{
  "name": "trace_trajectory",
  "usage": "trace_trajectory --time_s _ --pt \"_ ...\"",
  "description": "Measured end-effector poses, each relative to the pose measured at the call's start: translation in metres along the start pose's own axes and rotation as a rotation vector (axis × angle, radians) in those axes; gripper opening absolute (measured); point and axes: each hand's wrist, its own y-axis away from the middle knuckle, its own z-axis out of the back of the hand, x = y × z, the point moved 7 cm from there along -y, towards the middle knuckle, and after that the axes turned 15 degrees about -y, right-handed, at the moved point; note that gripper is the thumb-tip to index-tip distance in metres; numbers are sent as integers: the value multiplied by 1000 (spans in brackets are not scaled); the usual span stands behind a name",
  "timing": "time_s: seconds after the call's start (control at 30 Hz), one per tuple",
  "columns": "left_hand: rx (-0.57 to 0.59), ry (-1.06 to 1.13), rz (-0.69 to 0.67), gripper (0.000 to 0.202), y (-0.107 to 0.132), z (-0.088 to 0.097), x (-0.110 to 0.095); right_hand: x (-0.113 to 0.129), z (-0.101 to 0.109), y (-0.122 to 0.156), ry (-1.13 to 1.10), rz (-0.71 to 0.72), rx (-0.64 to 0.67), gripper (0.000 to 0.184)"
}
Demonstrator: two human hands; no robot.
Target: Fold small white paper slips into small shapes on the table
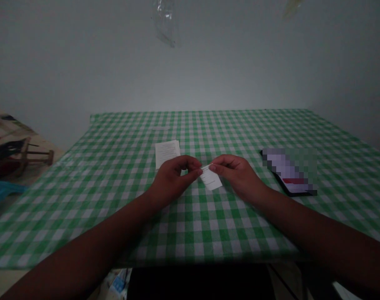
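Between my two hands is a small slip of white paper (211, 180) with lines of print, tilted above the checked tablecloth. My left hand (176, 174) pinches its upper left corner between thumb and fingertips. At the upper right edge, the thumb and curled fingers of my right hand (232, 170) grip the same slip. Just behind my left hand lie some printed paper sheets (166, 151), seemingly stacked, their lower right part hidden by that hand.
A phone (285, 177), partly blurred out, lies on the green and white tablecloth (227, 233) to the right. Clear plastic (165, 21) hangs on the wall behind. Left of the table are a blue plastic piece of furniture (4, 189) and a wooden frame (36, 153).
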Motion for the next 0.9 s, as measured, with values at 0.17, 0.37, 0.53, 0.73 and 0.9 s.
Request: trace_trajectory --time_s 0.17,0.37,0.53,0.73,0.9 --pt "114 -166 3 13 -2 -5 3 3 0 0 98 28 8 16" --pt "112 -319 -83 9 -2 -4 -3 9 -2 -2 261 114 57 15" --pt "72 -425 -289 5 1 -4 -19 28 -12 5 574 378 133 4" --pt "51 -427 -339 5 4 -1 -27 31 -15 7 565 366 157 5" --pt "28 -330 -205 4 1 4 -20 13 -4 -1 227 107 76 12"
